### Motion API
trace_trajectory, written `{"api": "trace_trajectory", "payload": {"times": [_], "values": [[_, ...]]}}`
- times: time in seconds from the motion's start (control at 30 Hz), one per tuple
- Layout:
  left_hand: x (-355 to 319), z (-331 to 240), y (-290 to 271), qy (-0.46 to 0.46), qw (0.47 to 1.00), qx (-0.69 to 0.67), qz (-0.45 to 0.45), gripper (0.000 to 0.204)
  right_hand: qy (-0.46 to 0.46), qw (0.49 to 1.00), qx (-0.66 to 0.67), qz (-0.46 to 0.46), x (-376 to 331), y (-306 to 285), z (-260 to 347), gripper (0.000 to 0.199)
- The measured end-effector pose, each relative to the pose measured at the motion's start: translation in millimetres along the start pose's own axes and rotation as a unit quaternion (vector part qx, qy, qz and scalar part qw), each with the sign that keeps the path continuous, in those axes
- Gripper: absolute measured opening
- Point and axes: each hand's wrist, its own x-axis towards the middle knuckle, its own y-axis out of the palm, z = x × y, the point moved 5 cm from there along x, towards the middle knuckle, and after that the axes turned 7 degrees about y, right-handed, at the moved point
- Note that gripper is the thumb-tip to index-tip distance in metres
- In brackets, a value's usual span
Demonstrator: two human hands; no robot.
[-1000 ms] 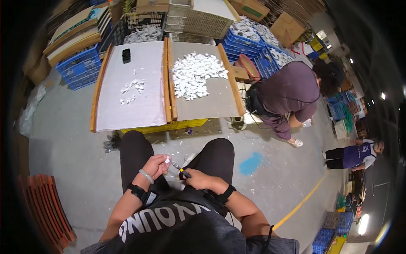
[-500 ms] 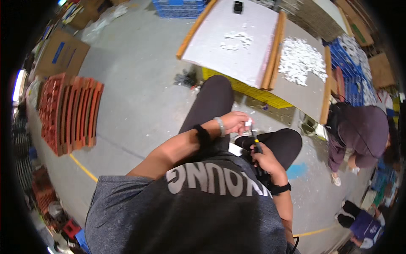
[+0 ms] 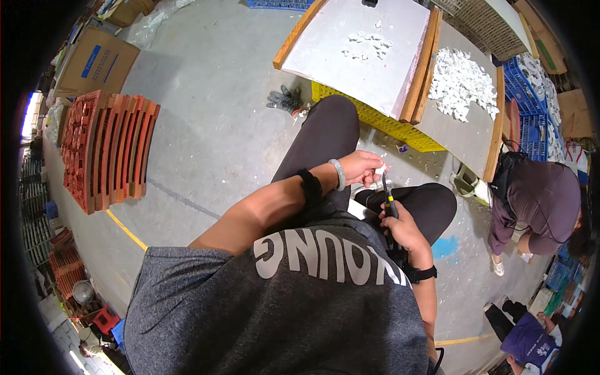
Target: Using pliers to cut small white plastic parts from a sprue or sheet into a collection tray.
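I sit with my knees apart above a grey concrete floor. My left hand (image 3: 360, 167) pinches a small white piece (image 3: 379, 169) between the fingertips, over my lap. Just below it, my right hand (image 3: 405, 226) grips a slim tool with a black and yellow handle (image 3: 388, 199), whose tip points up at the white piece. Ahead lie two wooden-framed boards: the left board (image 3: 325, 53) carries a few white pieces (image 3: 365, 45), the right board (image 3: 465, 134) a heap of them (image 3: 459, 74). Both rest on a yellow crate (image 3: 381, 120).
A person in a purple-brown top (image 3: 537, 200) crouches at the right; another sits at the lower right (image 3: 528, 340). Red-orange stacked trays (image 3: 103, 147) lie on the floor to the left beside a cardboard box (image 3: 97, 59). Grey gloves (image 3: 284, 100) lie near the yellow crate. Blue crates (image 3: 531, 103) stand far right.
The view has swung left, bringing the red trays and cardboard box into sight. My hands stay together over my lap, the left still on the white piece, the right still on the tool.
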Motion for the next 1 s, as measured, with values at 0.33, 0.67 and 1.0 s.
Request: {"api": "trace_trajectory", "payload": {"times": [0.33,0.67,1.0], "values": [[0,1,1,0.006,1.0,0.008,-0.001,0.026,0.025,0.999,0.036,0.022,3,2,-4,0.022],[1,0,-2,0.034,0.997,0.056,-0.04,0.026,-0.085,0.984,-0.128,-0.09,15,-4,-5,0.01],[-1,-2,-1,0.02,1.0,-0.011,-0.018,0.028,-0.009,0.999,-0.021,-0.048,6,-5,-8,0.024]]}}
